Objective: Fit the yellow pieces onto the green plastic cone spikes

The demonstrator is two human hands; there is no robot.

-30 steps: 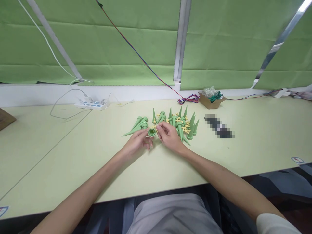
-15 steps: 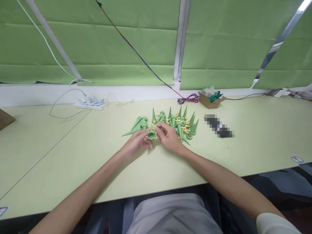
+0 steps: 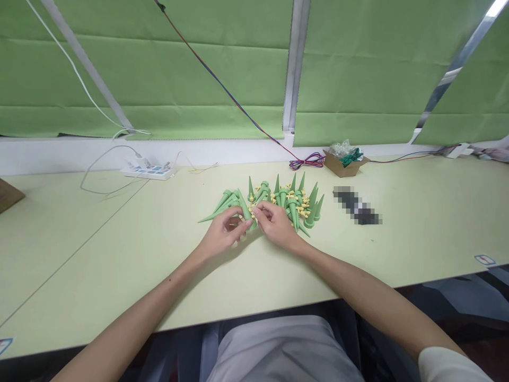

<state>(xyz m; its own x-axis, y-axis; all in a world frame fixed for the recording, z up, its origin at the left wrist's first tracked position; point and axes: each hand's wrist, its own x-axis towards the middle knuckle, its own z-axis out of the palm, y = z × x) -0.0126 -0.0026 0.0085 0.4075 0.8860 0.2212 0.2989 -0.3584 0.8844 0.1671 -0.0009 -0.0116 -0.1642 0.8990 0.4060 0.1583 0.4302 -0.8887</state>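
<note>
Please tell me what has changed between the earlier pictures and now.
The green cone in the left hand has tipped: its open end faced the camera, and now its tip slants away, slightly left. Nothing was visibly let go. The right hand, the other cones and the cardboard box stayed about where they were.

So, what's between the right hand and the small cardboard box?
Beyond the right hand come green cones and small yellow pieces, then bare tabletop up to the cardboard box; the head view shows this.
</note>
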